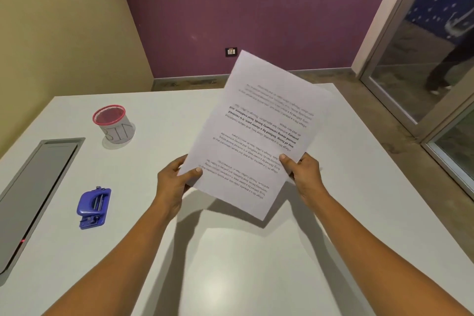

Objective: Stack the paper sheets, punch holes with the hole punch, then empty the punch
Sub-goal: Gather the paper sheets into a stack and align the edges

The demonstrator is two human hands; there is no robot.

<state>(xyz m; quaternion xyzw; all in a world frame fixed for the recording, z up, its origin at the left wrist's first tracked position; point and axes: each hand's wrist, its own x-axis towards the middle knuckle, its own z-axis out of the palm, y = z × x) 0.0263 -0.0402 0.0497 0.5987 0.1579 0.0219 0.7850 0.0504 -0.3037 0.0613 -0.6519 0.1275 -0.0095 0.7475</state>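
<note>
Here both hands hold a stack of white printed paper sheets [256,133] up above the pale white bench [230,264], tilted so that its far corner leans away to the right and its printed lines run upside down to the camera. The left hand [174,185] is closed on the stack's lower left edge, its thumb lying across the printed face and the other fingers hidden behind the paper. The right hand [305,174] is closed on the lower right edge in the same way, thumb on the front, fingers behind. The sheets cast a dark shadow on the bench just beneath them, and no part of the stack appears to touch the surface. How many sheets there are cannot be told. Well to the left, near the bench's left side, lies a small blue plastic hole punch [93,208], resting on the bench with its metal parts showing on top. Further back on the left stands a round white cup with a red mesh rim [112,123], upright. Along the left edge a long grey metal flap [33,192] is set into the bench.
</note>
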